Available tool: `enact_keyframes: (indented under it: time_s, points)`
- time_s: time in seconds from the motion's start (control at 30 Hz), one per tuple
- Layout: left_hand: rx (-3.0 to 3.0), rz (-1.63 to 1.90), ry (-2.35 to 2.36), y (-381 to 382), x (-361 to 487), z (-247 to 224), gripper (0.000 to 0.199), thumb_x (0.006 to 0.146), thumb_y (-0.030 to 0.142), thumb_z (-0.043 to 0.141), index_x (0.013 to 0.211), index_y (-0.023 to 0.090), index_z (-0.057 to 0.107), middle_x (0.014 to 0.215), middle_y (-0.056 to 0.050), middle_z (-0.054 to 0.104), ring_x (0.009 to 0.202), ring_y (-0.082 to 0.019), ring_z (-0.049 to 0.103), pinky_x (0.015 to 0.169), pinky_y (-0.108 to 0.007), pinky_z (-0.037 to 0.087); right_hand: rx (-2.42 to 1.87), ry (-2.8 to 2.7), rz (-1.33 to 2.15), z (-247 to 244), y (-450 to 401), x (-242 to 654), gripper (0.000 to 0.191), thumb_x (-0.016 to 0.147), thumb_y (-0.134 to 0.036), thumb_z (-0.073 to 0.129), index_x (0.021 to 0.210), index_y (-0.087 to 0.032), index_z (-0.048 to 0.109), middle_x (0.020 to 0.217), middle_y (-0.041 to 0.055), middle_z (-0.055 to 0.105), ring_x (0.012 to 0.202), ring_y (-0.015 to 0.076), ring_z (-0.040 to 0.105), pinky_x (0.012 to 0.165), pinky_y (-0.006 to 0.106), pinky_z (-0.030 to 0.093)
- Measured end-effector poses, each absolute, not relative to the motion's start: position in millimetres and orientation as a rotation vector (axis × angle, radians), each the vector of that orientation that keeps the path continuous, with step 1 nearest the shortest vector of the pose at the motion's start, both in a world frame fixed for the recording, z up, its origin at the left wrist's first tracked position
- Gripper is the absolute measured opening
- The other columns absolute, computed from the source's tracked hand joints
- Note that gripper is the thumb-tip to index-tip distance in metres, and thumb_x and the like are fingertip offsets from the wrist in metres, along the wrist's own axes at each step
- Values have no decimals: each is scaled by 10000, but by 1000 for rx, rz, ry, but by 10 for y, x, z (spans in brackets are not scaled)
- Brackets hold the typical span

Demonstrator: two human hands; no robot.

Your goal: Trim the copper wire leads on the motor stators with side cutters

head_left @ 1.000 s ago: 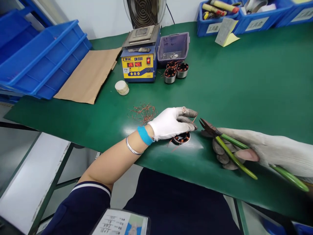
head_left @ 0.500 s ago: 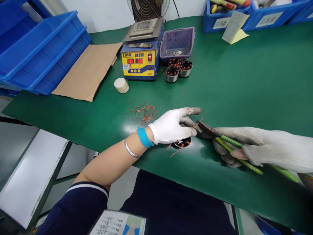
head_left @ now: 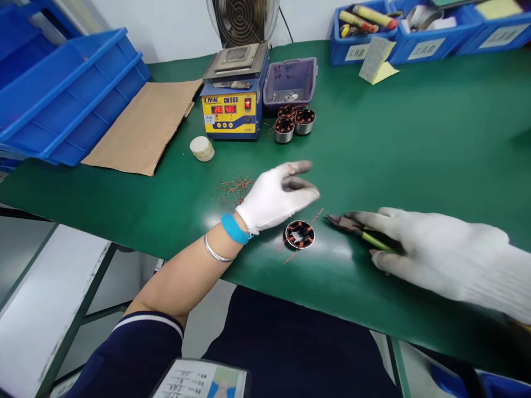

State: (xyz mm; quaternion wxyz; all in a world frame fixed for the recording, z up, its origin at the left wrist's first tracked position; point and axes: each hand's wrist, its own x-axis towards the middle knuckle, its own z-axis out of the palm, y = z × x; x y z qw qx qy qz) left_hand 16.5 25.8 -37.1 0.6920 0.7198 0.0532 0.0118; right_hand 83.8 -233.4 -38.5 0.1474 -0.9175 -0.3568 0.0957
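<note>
My left hand [head_left: 280, 196], in a white glove with greyed fingertips, hovers above and left of a small round wire-wound stator [head_left: 299, 235]. Its thumb and forefinger are apart, and no object shows in it. The stator, a metal ring with a black core and copper windings, lies flat on the table with wire ends sticking out. To the right, my gloved right hand [head_left: 398, 237] is palm down around green-handled cutting pliers [head_left: 346, 224], their dark jaws pointing left. That hand is slightly blurred and covers most of the handles.
Copper wire scraps [head_left: 233, 189] lie left of my left hand. Farther back are a white round block [head_left: 202, 148], a blue-yellow heating unit [head_left: 230, 119], several stators [head_left: 284, 131] and a purple bin [head_left: 290, 83]. Cardboard [head_left: 141, 127] and blue crates [head_left: 78, 94] stand left, tool bins [head_left: 363, 47] back right.
My left hand has drawn back up and left, uncovering the stator. My right hand has turned palm down over the pliers, whose jaws have moved away from the wire.
</note>
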Motion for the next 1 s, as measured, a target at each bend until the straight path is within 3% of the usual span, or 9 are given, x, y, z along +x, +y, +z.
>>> enact_keyframes:
  time_s: [0.13, 0.27, 0.43, 0.5, 0.63, 0.73, 0.83, 0.93, 1.0]
  points:
    - [1553, 306, 192, 307, 199, -392, 473, 729, 280, 741, 1143, 109, 587, 918, -75, 747, 934, -210, 732, 860, -345, 589, -2565, -1468, -57, -384, -2215, 647, 523, 795, -488, 627, 1242, -220, 678, 1084, 146, 680, 896, 307, 669, 729, 443, 557]
    - [1584, 381, 238, 277, 178, -423, 501, 686, 323, 752, 1116, 115, 602, 940, -90, 752, 890, -213, 732, 847, -364, 596, -2131, -1757, -246, -380, -1800, 427, 424, 809, -447, 665, 1134, -174, 667, 1285, 184, 626, 1189, 341, 572, 1014, 547, 471]
    - [1610, 371, 306, 245, 147, -406, 547, 678, 387, 766, 1116, 97, 615, 961, -117, 752, 921, -231, 722, 909, -404, 581, -2098, -1729, -126, -501, -1529, 339, 132, 864, -255, 619, 969, -180, 647, 1177, 117, 682, 1070, 245, 605, 1128, 543, 373]
    - [1611, 363, 315, 233, 141, -394, 563, 669, 404, 768, 1117, 98, 618, 946, -114, 750, 920, -237, 717, 909, -412, 578, -2137, -1679, -109, -532, -1558, 326, 135, 863, -278, 640, 965, -189, 644, 1174, 108, 682, 1001, 223, 612, 1090, 511, 416]
    - [1598, 346, 323, 217, 139, -397, 583, 648, 421, 773, 1114, 104, 623, 922, -104, 744, 889, -232, 708, 896, -411, 574, -2232, -1536, -78, -533, -1633, 342, 155, 821, -283, 687, 956, -210, 665, 1230, 97, 672, 952, 204, 631, 819, 365, 531]
    - [1594, 375, 351, 229, 151, -417, 600, 644, 437, 773, 1117, 100, 620, 917, -107, 736, 875, -226, 699, 888, -407, 569, -2335, -1329, -70, -480, -1742, 547, 106, 825, -309, 667, 890, -226, 671, 1223, 63, 674, 958, 175, 652, 803, 316, 539]
    - [1595, 391, 361, 244, 164, -435, 607, 644, 441, 777, 1121, 101, 620, 915, -100, 726, 857, -212, 691, 864, -389, 567, -2564, -882, -132, -380, -2020, 953, 170, 859, -378, 594, 850, -225, 667, 1254, 93, 649, 947, 213, 668, 803, 377, 553]
    - [1595, 380, 341, 233, 164, -451, 573, 659, 422, 778, 1112, 103, 628, 902, -93, 725, 839, -196, 689, 832, -360, 572, -2803, -361, -155, -259, -2414, 1351, 290, 817, -481, 603, 813, -202, 680, 1191, 199, 649, 859, 333, 678, 681, 491, 533]
    - [1589, 377, 331, 208, 152, -459, 543, 678, 399, 775, 1112, 105, 631, 897, -90, 731, 827, -186, 690, 817, -344, 576, -2898, -112, -167, -194, -2638, 1502, 424, 794, -551, 612, 924, -160, 711, 1194, 301, 621, 935, 456, 662, 663, 564, 508]
